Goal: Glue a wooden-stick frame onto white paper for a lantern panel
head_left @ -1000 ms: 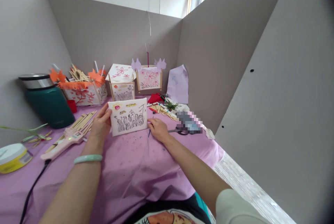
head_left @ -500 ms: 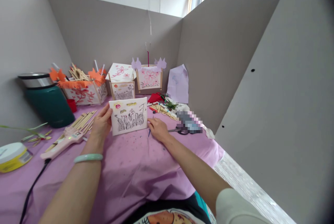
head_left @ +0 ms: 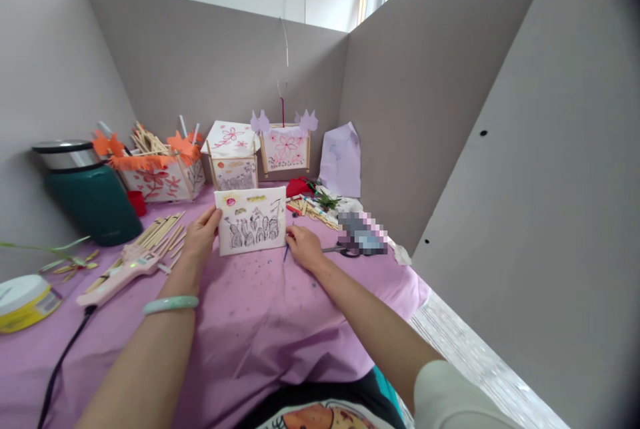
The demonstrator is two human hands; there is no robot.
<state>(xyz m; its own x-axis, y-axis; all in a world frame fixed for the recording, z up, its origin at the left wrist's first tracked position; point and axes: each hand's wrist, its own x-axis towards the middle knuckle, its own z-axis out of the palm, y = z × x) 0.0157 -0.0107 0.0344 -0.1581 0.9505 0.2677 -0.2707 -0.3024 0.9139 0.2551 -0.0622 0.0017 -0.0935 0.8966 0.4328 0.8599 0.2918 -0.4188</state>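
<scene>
**Left hand [head_left: 201, 240] grips card [head_left: 251, 220], right hand [head_left: 304, 248] at its corner**

Thumb over the front, fingers behind: the left hand has the card's left edge pinched tight, and a green bangle [head_left: 170, 304] sits on that wrist. Over on the other side, the right hand's curled fingertips touch the card's lower right corner. Whether they actually pinch it, I cannot tell from this angle. The card stands upright on its long edge, drawing towards the camera, bottom edge on or just over the desk [head_left: 260, 329] at mid-desk, a little towards the back.

Just under the right hand lies a blue pen [head_left: 285, 254], and scissors [head_left: 344, 250] lie just beyond it, towards the right edge. Left of the left hand there is a pink glue gun [head_left: 117, 276], touching a spread of sticks [head_left: 159, 232]. A green pot [head_left: 93, 196] stands at the left edge, with a yellow tub [head_left: 23, 292] nearer the front left corner. Along the back edge stand three paper boxes: an orange-trimmed one [head_left: 160, 176], a lidded one [head_left: 233, 157] right behind the card, and one with lilac flowers [head_left: 285, 148].
</scene>
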